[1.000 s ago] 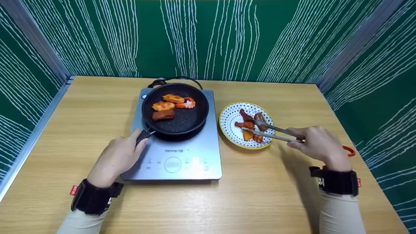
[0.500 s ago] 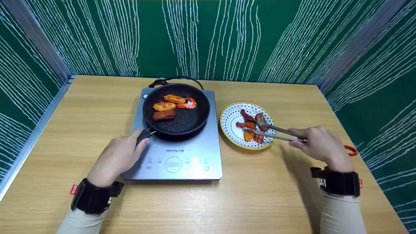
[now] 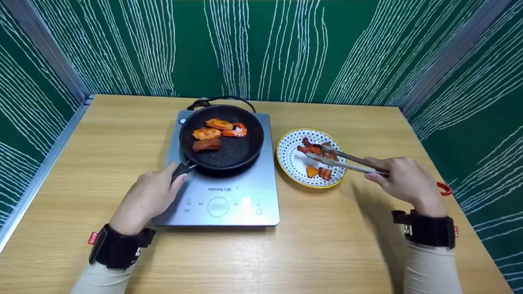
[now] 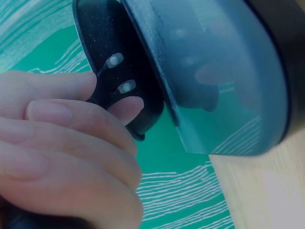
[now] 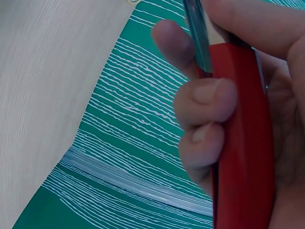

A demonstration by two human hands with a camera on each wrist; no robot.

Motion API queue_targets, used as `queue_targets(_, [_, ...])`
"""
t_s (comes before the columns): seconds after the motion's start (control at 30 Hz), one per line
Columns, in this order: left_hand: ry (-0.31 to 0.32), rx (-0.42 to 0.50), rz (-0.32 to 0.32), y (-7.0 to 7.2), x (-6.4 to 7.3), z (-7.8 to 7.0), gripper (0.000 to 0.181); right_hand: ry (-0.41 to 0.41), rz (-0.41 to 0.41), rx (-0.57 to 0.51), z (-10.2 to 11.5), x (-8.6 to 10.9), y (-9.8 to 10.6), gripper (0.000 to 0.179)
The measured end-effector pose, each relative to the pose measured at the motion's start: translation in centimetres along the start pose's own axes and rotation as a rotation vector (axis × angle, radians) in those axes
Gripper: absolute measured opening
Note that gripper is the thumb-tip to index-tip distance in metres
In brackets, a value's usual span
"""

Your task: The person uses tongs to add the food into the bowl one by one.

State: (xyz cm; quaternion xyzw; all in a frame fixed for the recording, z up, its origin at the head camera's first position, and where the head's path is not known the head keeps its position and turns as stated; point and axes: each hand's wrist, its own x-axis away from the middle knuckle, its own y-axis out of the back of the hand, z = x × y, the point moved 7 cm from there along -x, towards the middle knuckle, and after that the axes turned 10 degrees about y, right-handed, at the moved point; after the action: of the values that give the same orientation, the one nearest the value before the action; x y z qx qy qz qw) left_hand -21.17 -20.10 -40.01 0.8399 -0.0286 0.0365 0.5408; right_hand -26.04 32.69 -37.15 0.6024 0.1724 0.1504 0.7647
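Note:
My left hand (image 3: pixel 149 196) grips the handle (image 3: pixel 179 171) of a black frying pan (image 3: pixel 239 155). Two chicken wings (image 3: pixel 206 134), a shrimp (image 3: pixel 240 130) and a brown meat block (image 3: pixel 206 145) lie in the pan. With curled fingers, my right hand (image 3: pixel 406 179) holds metal tongs (image 3: pixel 355 159) by their red handle (image 5: pixel 245 138). Their tips reach into a dotted plate (image 3: pixel 288 161) around a reddish drumstick (image 3: pixel 306 150) and other brown food; which pieces they pinch is unclear. An orange wedge (image 3: pixel 312 171) and a bacon strip (image 3: pixel 325 174) lie nearer me on the plate.
Beneath the pan is a silver induction cooker (image 3: pixel 245 185), its black cord (image 3: pixel 229 98) running behind. The wooden table (image 3: pixel 327 245) is bounded by green walls (image 3: pixel 261 49) with white streaks at the back and sides.
The tongs' arms have come closer together. The drumsticks and brown food between the tips have bunched together and shifted away from the orange wedge. My left hand and the pan stay in place.

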Motion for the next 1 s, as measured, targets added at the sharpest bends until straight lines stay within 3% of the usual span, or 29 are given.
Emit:
queue_targets(0.33, [0.016, 0.003, 0.025, -0.1, -0.2, -0.2, 0.027, 0.099, -0.277, 0.030, 3.9, -0.1, 1.7, 0.043])
queue_targets(0.53, [0.025, 0.006, 0.047, -0.1, -0.4, -0.3, 0.030, 0.211, -0.365, 0.071, 7.5, -1.2, 1.8, 0.040])
queue_targets(0.8, [0.027, 0.012, 0.045, -0.1, -0.2, -0.1, 0.030, 0.346, -0.366, 0.151, 12.3, -5.5, 2.6, 0.037])
queue_targets(1.0, [0.022, 0.013, 0.033, -0.1, -0.1, 0.1, 0.031, 0.368, -0.273, 0.229, 14.8, -9.2, 1.9, 0.031])
